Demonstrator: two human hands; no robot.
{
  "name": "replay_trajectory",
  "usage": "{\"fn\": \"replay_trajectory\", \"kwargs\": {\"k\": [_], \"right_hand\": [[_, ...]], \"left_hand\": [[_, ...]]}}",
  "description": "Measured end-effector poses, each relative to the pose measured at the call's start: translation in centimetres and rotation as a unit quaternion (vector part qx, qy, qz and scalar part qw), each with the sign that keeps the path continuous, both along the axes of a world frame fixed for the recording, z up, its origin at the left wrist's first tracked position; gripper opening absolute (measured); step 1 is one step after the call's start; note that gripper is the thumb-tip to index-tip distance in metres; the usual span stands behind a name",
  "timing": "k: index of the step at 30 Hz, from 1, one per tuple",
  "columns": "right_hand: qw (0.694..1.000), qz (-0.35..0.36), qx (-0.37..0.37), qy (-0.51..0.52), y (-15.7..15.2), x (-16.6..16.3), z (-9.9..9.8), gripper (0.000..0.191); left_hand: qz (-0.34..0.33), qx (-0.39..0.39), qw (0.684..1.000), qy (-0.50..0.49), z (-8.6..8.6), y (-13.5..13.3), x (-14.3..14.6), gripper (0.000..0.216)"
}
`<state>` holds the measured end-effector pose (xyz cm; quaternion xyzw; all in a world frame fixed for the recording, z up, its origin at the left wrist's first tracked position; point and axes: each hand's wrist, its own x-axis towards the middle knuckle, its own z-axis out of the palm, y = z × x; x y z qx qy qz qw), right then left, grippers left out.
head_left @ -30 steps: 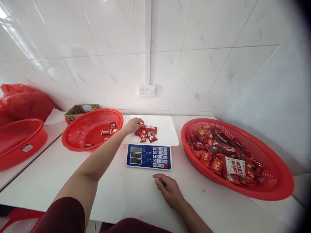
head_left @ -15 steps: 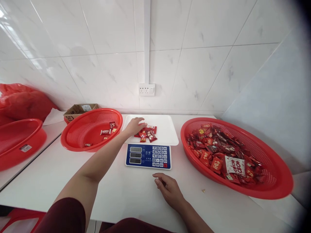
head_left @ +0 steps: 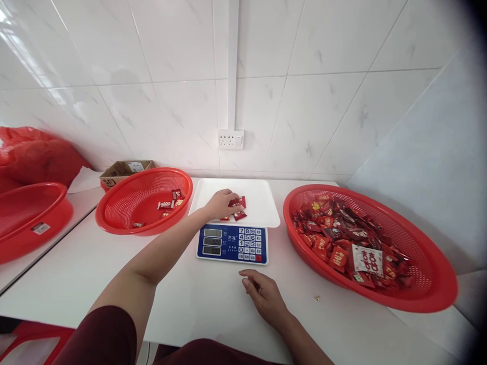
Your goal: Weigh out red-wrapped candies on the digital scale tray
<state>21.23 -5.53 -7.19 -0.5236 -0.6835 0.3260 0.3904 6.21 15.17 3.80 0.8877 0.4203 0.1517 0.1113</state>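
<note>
My left hand (head_left: 224, 204) reaches over the white scale pan (head_left: 262, 195), its fingers curled down around small red-wrapped candies (head_left: 239, 215). The hand hides part of that pile. Below the pan is the scale's blue keypad and display panel (head_left: 232, 245). My right hand (head_left: 265, 298) rests on the white table just in front of the scale. Its fingers are loosely bent, with a gap between thumb and forefinger and nothing visible in them.
On the right, a red basket (head_left: 437, 276) holds a heap of wrapped candies. Several candies lie in another red basket (head_left: 125, 210) left of the scale. Further left are a cardboard box (head_left: 114, 174), a red basin (head_left: 23, 225) and a red plastic bag (head_left: 41, 157). A tiny gold-coloured bit (head_left: 317, 298) lies on the table.
My left hand has shifted right and slightly nearer on the pan, and its fingers now close over the candies. My right hand has stayed in place.
</note>
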Motion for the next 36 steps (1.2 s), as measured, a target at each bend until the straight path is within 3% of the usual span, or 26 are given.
{"fn": "replay_trajectory", "kwargs": {"k": [8, 14, 30, 33, 36], "right_hand": [[1.000, -0.007, 0.010, 0.007, -0.1, 0.0, 0.2, 0.035], [1.000, 0.001, 0.012, 0.014, 0.0, -0.1, -0.3, 0.035], [1.000, 0.000, 0.016, 0.008, 0.0, -0.2, -0.3, 0.035], [1.000, -0.003, 0.026, 0.006, -0.1, -0.2, -0.2, 0.036], [1.000, -0.006, 0.030, 0.004, -0.2, -0.2, 0.0, 0.036]], "left_hand": [[0.018, 0.012, 0.999, -0.033, 0.0, -0.5, -0.7, 0.046], [-0.021, 0.006, 1.000, 0.009, -0.2, -1.1, -1.6, 0.057], [-0.023, 0.022, 0.999, 0.016, -0.6, -1.0, -0.9, 0.053], [0.010, 0.057, 0.998, 0.015, -0.3, -1.8, -2.1, 0.056], [0.130, 0.141, 0.981, 0.019, 0.1, -3.1, -5.0, 0.056]]}}
